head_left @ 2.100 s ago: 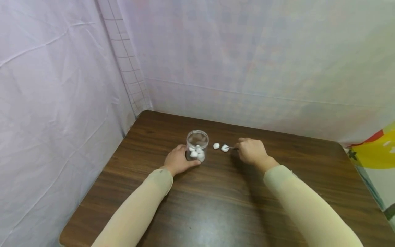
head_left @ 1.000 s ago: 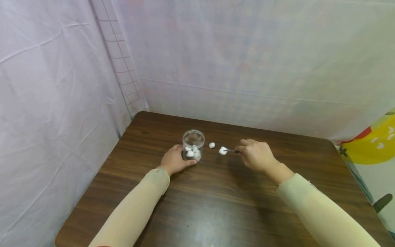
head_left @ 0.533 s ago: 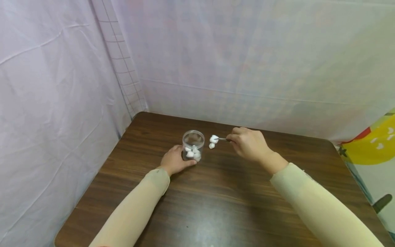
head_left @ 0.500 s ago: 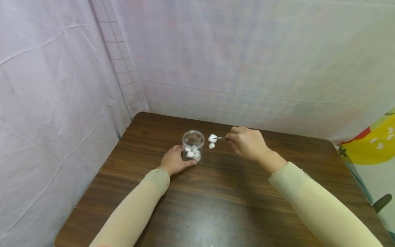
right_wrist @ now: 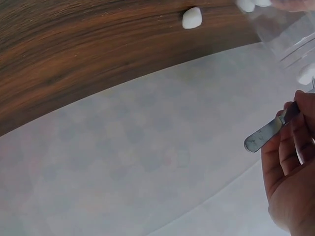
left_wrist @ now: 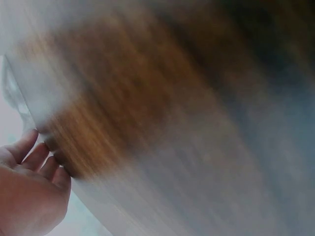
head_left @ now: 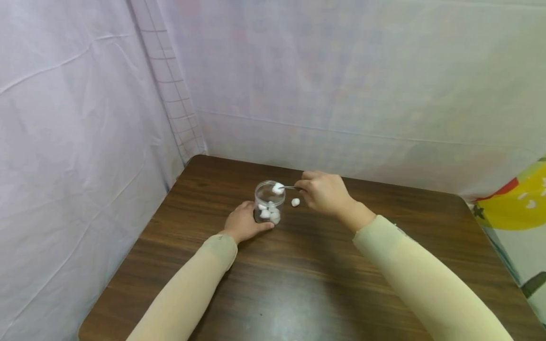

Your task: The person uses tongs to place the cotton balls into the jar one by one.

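Note:
A clear plastic jar (head_left: 265, 195) stands upright with several white cotton balls (head_left: 265, 213) at its bottom. My left hand (head_left: 245, 222) holds its lower side, thumb in front and fingers behind. In the right hand (head_left: 326, 193) I pinch metal tweezers (head_left: 290, 187), whose tips grip a cotton ball (head_left: 277, 188) at the jar's mouth. The rounded end of the tweezers (right_wrist: 268, 133) sticks out past my fingers in the right wrist view. One loose cotton ball (head_left: 295, 202) lies on the wood just right of the jar. The left wrist view catches only my left hand (left_wrist: 34, 196) at its edge.
All this is on a dark wood-grain table (head_left: 281, 265) with rounded corners. A pale sheet (head_left: 341, 94) hangs behind its back edge, and another white sheet (head_left: 77, 156) hangs along the left. Yellow printed fabric (head_left: 520, 208) shows at the far right.
The tweezers lifted a cotton ball from the table, and my right hand carried it leftward past the loose ball to the jar's mouth. My left hand has kept its hold on the jar.

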The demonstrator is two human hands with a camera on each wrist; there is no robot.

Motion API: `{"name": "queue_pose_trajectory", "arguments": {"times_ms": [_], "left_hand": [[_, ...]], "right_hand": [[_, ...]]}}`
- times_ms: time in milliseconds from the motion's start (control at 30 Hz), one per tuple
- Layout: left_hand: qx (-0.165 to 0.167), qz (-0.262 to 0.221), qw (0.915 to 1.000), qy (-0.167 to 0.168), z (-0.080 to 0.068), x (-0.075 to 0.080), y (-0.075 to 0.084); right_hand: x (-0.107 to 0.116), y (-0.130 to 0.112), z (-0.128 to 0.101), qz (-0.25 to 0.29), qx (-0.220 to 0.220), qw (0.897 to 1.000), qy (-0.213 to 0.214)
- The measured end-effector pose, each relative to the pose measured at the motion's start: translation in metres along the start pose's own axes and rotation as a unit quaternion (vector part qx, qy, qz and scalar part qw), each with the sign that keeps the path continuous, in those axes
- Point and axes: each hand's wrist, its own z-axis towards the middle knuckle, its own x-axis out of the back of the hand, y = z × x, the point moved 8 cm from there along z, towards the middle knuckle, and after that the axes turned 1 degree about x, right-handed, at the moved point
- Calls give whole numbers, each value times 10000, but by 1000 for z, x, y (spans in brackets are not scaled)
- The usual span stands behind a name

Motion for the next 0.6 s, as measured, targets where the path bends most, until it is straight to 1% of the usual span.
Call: {"name": "queue_pose_trajectory", "arguments": {"times_ms": [200, 333, 600], "left_hand": [[-17, -31, 10000, 3, 0, -1, 3], [-53, -45, 9999, 94, 0, 0, 5], [32, 46, 10000, -67, -2, -1, 6]], "right_hand": [[-6, -5, 3, 33, -42, 9999, -158], [-9, -6, 5, -6, -77, 9996, -287], [-15, -6, 3, -44, -99, 9988, -472]]}}
